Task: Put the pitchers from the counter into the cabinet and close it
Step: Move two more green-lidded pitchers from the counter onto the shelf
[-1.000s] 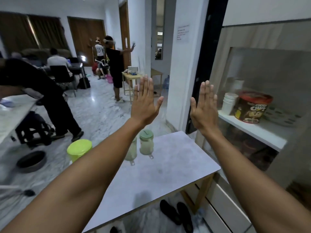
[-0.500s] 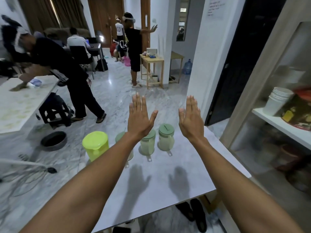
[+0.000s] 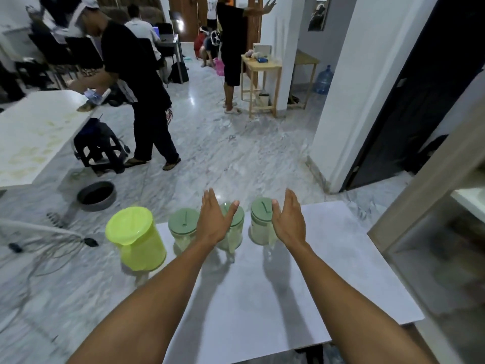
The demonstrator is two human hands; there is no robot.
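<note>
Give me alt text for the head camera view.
Open left hand and right hand reach over a grey counter toward a lime pitcher and three pale green pitchers at its far edge. A cabinet stands at right; other people stand behind.

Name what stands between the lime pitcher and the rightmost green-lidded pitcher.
Head view: the left middle pitcher and the right middle pitcher, which sits partly behind the left hand.

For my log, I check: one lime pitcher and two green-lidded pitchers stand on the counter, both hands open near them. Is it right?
Not two: the head view shows three green-lidded pitchers beside the lime pitcher on the counter. The rest holds.
</note>
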